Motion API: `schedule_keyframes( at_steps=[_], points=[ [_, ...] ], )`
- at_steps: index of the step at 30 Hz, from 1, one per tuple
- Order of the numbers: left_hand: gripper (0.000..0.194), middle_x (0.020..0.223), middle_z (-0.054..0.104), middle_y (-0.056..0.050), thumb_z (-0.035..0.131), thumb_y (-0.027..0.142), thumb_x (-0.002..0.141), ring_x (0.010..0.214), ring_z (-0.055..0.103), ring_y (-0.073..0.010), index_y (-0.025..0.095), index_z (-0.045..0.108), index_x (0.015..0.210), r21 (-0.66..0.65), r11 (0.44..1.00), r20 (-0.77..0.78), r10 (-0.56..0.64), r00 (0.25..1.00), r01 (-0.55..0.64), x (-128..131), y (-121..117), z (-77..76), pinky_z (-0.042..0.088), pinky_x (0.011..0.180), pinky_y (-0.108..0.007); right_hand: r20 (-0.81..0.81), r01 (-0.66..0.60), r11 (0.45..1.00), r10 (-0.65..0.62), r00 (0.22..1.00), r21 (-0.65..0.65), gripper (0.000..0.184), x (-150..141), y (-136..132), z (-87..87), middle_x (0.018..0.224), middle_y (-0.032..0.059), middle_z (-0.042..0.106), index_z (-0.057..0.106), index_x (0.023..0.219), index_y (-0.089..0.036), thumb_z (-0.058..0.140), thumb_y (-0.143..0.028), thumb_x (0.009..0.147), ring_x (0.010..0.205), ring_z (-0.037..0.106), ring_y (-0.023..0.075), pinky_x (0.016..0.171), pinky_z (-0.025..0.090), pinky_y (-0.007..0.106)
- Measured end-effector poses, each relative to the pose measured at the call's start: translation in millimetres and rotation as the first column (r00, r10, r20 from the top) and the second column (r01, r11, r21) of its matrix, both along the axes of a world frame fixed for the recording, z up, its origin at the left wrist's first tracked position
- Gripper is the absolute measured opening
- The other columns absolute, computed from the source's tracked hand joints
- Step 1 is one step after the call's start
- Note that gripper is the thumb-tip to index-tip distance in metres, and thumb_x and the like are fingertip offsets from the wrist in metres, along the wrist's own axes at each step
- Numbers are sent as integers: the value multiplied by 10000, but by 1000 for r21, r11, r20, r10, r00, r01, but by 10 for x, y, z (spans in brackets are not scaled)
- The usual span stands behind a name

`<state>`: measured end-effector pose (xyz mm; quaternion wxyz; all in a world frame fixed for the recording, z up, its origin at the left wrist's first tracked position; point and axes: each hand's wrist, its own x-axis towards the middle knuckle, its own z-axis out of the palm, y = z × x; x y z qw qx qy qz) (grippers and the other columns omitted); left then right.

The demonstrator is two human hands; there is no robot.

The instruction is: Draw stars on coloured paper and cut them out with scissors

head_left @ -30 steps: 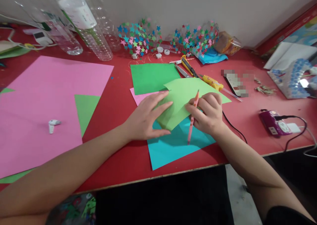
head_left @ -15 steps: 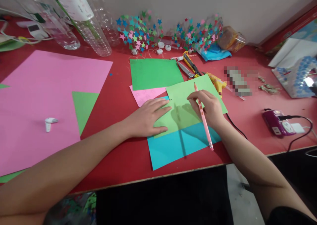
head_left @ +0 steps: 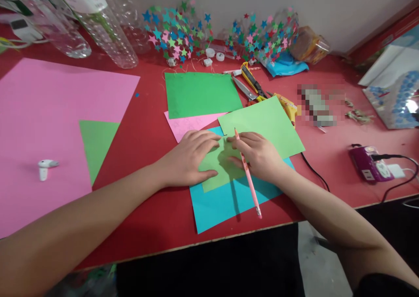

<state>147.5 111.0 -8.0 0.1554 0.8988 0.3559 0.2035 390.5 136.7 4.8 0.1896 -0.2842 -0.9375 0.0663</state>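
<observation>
My left hand (head_left: 191,157) lies flat with fingers apart on the left part of a light green paper sheet (head_left: 268,120). A blue sheet (head_left: 212,209) sticks out beneath it toward the table's front edge. My right hand (head_left: 260,155) rests on the light green sheet and holds a pink pencil (head_left: 250,181) between thumb and fingers, its eraser end pointing toward me. The pencil tip is up near the sheet's left half, not clearly touching it. A short dark mark shows by the left fingertips. Behind lie a dark green sheet (head_left: 203,94) and a small pink sheet (head_left: 186,124).
Scissors (head_left: 244,89), a yellow-handled cutter (head_left: 252,79) and a yellow glue gun (head_left: 288,107) lie behind the paper. Large pink paper (head_left: 59,144) with a white earbud (head_left: 46,168) is at left. Clear bottles (head_left: 111,39) stand behind; a purple power adapter (head_left: 369,164) sits right.
My right hand has moved left and slightly toward me with the pencil, close to my left hand. My left hand stays on the light green sheet. The view has shifted slightly.
</observation>
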Motion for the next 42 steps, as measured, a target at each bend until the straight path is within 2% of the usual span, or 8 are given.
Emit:
schedule_keyframes(
  at_steps=[7, 13, 18, 22, 29, 34, 37, 42],
  points=[
    [752, 1544, 360, -157, 529, 580, 895, 1446, 261, -330, 134, 332, 1466, -73, 990, -130, -126, 984, 117, 15, -3, -13, 197, 1178, -521, -78, 178, 984, -175, 981, 28, 322, 65, 57, 35, 697, 85, 651, 626, 842, -152, 493, -419, 963, 704, 612, 216, 719, 486, 363],
    [614, 1465, 421, -189, 533, 497, 910, 1383, 339, -330, 138, 396, 1389, -44, 998, -17, -49, 999, 48, 8, -8, -18, 292, 1131, -512, -334, 65, 940, -183, 924, -335, 328, 43, -25, 76, 796, 59, 684, 637, 986, -175, 378, -372, 1018, 735, 643, 163, 689, 510, 297],
    [559, 1250, 531, -169, 620, 449, 847, 1191, 461, -320, 126, 450, 1270, -99, 994, 28, 55, 998, -52, 17, -5, 18, 390, 1017, -505, -171, -77, 982, 47, 984, -173, 220, 20, 26, 32, 1049, 125, 723, 647, 1021, -174, 558, -357, 939, 1038, 645, 255, 908, 514, 419],
    [564, 1263, 521, -167, 638, 472, 844, 1199, 449, -323, 120, 485, 1257, -89, 995, 11, 35, 999, -34, 6, 16, 0, 377, 1024, -505, -137, 118, 986, -135, 981, -121, 196, 66, 90, 29, 854, 98, 731, 683, 911, -184, 571, -344, 933, 855, 681, 233, 779, 527, 372],
    [310, 1171, 607, -165, 486, 350, 957, 1099, 553, -322, 141, 671, 1093, 197, 976, -69, -79, 994, 91, 74, -86, 67, 463, 907, -493, -375, 97, 886, -289, 881, -454, 329, 74, 9, 65, 761, 48, 656, 684, 916, -194, 455, -421, 982, 739, 624, 174, 694, 493, 321],
    [413, 1209, 643, -243, 483, 320, 963, 1105, 611, -339, -2, 629, 1176, 335, 932, -271, -45, 962, 138, 320, -429, 76, 506, 913, -444, -426, 37, 721, -450, 785, -692, 172, 23, 2, 14, 592, -37, 546, 619, 987, -197, 513, -329, 954, 535, 524, 118, 549, 442, 262],
    [443, 1276, 614, -246, 486, 331, 964, 1184, 583, -366, -10, 608, 1219, 340, 930, -307, -29, 951, 137, 416, -548, 47, 468, 989, -468, -404, -69, 660, -370, 837, -748, 111, -15, 11, 9, 734, -8, 628, 590, 952, -188, 613, -257, 867, 631, 575, 120, 576, 453, 246],
    [411, 1258, 621, -261, 481, 286, 964, 1165, 599, -359, -12, 603, 1218, 327, 942, -301, 29, 953, 75, 469, -622, 53, 485, 943, -459, -332, -53, 681, -286, 899, -730, 33, -79, 12, 26, 736, -11, 619, 614, 836, -172, 585, -173, 820, 611, 522, 94, 544, 409, 218]
  ],
)
